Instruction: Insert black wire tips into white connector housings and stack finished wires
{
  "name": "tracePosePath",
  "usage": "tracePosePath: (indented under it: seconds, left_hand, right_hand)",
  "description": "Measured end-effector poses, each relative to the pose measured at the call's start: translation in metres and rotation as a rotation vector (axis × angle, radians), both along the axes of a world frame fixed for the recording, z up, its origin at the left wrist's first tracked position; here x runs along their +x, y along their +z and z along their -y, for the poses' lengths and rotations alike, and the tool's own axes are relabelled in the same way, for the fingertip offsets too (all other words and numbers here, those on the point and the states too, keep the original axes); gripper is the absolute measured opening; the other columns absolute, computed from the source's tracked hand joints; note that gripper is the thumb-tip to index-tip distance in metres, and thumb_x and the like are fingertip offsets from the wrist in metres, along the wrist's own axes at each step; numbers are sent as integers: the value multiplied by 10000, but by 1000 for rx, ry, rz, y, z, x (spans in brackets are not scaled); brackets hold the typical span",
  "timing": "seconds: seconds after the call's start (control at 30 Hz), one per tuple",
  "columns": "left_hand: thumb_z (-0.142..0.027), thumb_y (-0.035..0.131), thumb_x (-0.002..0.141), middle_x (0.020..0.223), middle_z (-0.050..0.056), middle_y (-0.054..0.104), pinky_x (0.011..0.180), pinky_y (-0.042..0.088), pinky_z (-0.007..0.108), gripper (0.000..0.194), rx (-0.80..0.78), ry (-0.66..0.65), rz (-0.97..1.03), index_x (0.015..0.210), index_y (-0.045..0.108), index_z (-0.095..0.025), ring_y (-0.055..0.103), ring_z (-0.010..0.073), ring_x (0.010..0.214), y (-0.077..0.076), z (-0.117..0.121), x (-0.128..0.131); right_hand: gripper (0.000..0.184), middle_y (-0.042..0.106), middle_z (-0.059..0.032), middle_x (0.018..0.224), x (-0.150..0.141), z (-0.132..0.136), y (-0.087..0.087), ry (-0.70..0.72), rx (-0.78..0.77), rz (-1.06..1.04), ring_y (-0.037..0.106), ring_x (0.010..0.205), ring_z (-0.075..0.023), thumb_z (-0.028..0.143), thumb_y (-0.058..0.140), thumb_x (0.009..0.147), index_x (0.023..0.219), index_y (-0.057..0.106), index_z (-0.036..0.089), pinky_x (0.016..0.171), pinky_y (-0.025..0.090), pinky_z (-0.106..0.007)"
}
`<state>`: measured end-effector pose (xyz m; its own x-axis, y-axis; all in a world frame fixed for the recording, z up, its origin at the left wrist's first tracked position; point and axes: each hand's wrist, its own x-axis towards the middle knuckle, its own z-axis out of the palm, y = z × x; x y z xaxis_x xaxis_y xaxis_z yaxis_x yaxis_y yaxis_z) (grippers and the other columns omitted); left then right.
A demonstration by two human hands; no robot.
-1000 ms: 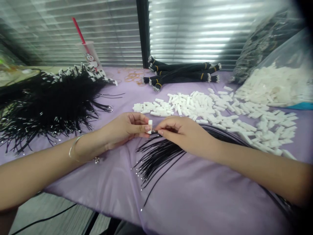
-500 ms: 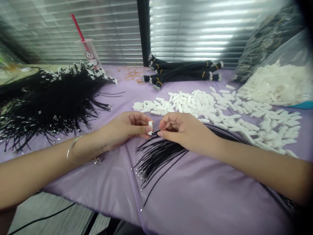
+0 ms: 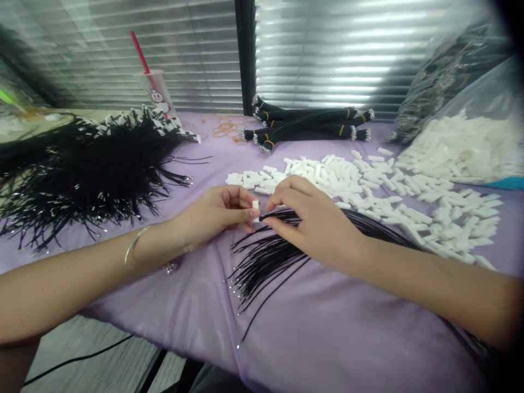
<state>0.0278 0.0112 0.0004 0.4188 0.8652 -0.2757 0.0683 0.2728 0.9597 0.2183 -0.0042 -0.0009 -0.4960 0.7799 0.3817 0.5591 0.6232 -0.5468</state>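
Left hand: the left hand (image 3: 213,215) rests on the purple cloth (image 3: 196,311), its thumb and forefinger pinched on a small white connector (image 3: 255,207) held upright at the fingertips.
Right hand: the right hand (image 3: 315,221) lies palm down, just right of the left fingertips; its fingers press the end of a black wire (image 3: 278,214) toward the connector. Whether the wire end is inside the connector cannot be told.
White connector: between the two sets of fingertips, touching the left thumb and forefinger, clear of the cloth.
Black wire: runs from the right fingertips back under the right palm and joins the loose bundle.
Loose wire bundle (image 3: 262,262): black wires with small metal ends, fanned out on the cloth directly below and toward the viewer from both sets of fingertips, passing under the right hand and wrist.
Scattered white connectors (image 3: 368,180): a broad spread just beyond the right fingers, extending away to the right.
Finished wire heap (image 3: 85,169): a large pile of black wires, some with white ends, well to the left of the left fingers.
Tied wire bundles (image 3: 311,125): black bundles with yellow bands, far beyond the fingertips near the blinds.
Plastic bag of white parts (image 3: 462,147): far right, beyond the scattered connectors.
Cup with red straw (image 3: 158,95): far beyond the left fingers, behind the heap.
Bracelet (image 3: 137,245): thin band on the left wrist.
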Motion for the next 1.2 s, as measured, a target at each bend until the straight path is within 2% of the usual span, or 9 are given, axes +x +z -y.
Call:
tracePosePath:
  seconds: [0.03, 0.1, 0.2, 0.33, 0.47, 0.67, 0.8, 0.97, 1.2]
  left_hand:
    - [-129, 689, 714, 733, 4, 634, 621, 502, 182, 175, -3, 13, 25, 836, 563, -122, 600, 77, 635, 0, -2, -1]
    - [-130, 688, 715, 721, -4, 624, 638, 501, 184, 182, -13, 28, 69, 842, 558, -125, 602, 79, 648, -1, -5, -4]
    - [-124, 684, 719, 707, -12, 612, 637, 504, 187, 179, -8, 32, 112, 847, 559, -126, 601, 79, 642, -4, -10, -7]
    - [-121, 696, 705, 686, -16, 603, 617, 499, 173, 174, -1, 39, 121, 817, 563, -119, 591, 73, 626, -5, -11, -8]
    - [-136, 702, 704, 696, -10, 616, 612, 497, 171, 179, -9, 26, 118, 819, 565, -122, 591, 71, 615, -5, -10, -8]
    - [-115, 701, 699, 728, 8, 636, 661, 515, 183, 182, -48, -4, 140, 839, 584, -111, 623, 90, 674, -4, -11, -10]
    - [-112, 693, 714, 747, 1, 638, 657, 512, 163, 152, -21, -37, 99, 847, 618, -111, 610, 70, 658, -4, -11, -11]
    - [-102, 675, 734, 731, -1, 646, 661, 501, 152, 80, -7, -95, 99, 811, 657, -115, 599, 65, 662, -2, -10, -10]
    - [-111, 694, 710, 704, 8, 657, 644, 494, 166, 76, -47, -87, 81, 782, 670, -114, 606, 77, 635, -1, -8, -8]
  right_hand:
    - [76, 560, -49, 916, 0, 1, 3, 36, 85, 48, 519, 862, -146, 165, 555, 804, 861, 605, 168, 772, 412, -272]
    - [98, 560, -52, 898, -4, 3, 8, 133, 123, 139, 514, 847, -143, 168, 530, 836, 845, 627, 159, 768, 407, -264]
    - [98, 571, -52, 863, -15, 4, 8, 247, 27, 260, 519, 810, -150, 193, 560, 831, 827, 647, 147, 745, 408, -272]
    - [87, 566, -51, 841, -26, 5, 1, 266, -63, 316, 511, 830, -165, 161, 546, 825, 775, 614, 139, 791, 398, -305]
    - [89, 580, -36, 816, -22, 9, 6, 197, -182, 244, 510, 771, -142, 158, 481, 852, 794, 546, 144, 714, 394, -273]
    - [94, 577, 28, 691, -5, 4, 16, 55, -433, -140, 509, 630, -81, 222, 521, 819, 802, 603, 179, 578, 371, -203]
    - [121, 570, 32, 631, -2, -4, 12, -17, -541, -243, 497, 579, -77, 270, 549, 790, 748, 606, 172, 522, 364, -198]
    - [168, 496, 61, 488, -2, -7, 8, -148, -505, -174, 391, 433, -42, 313, 576, 745, 655, 605, 173, 417, 299, -178]
    - [165, 508, 58, 502, -3, -6, 7, -154, -449, -148, 405, 455, -37, 295, 578, 722, 625, 608, 165, 410, 297, -160]
